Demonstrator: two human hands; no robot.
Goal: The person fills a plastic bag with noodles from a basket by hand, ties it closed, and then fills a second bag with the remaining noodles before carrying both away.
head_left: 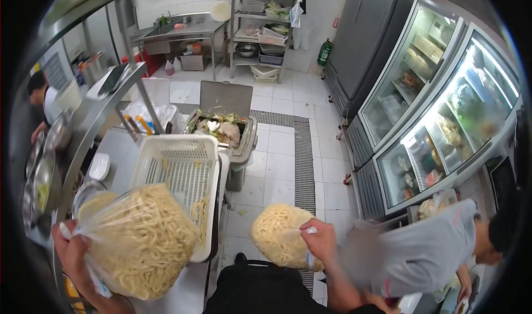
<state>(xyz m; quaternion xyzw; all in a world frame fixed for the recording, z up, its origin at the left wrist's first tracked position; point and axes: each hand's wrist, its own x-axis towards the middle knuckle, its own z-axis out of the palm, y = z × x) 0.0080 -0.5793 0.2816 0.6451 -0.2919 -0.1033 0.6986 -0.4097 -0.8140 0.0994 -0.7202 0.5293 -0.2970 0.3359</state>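
My left hand (73,248) is closed on the gathered neck of a large clear plastic bag of noodles (149,239), held over the front of the steel counter. My right hand (321,241) grips the twisted top of a second, smaller-looking bag of noodles (279,237), which hangs above the floor to the right of my body. Just beyond the left bag, a white perforated basket (212,153) sits on the counter with a few loose noodles inside. The left bag hides part of its near end.
Past the basket stands a bin (250,142) heaped with food scraps, its lid raised. At right, a co-worker in a grey shirt (426,250) bends close to my right arm. Glass-door fridges (443,131) line that side. Another person (41,95) is at far left, beyond a steel shelf.
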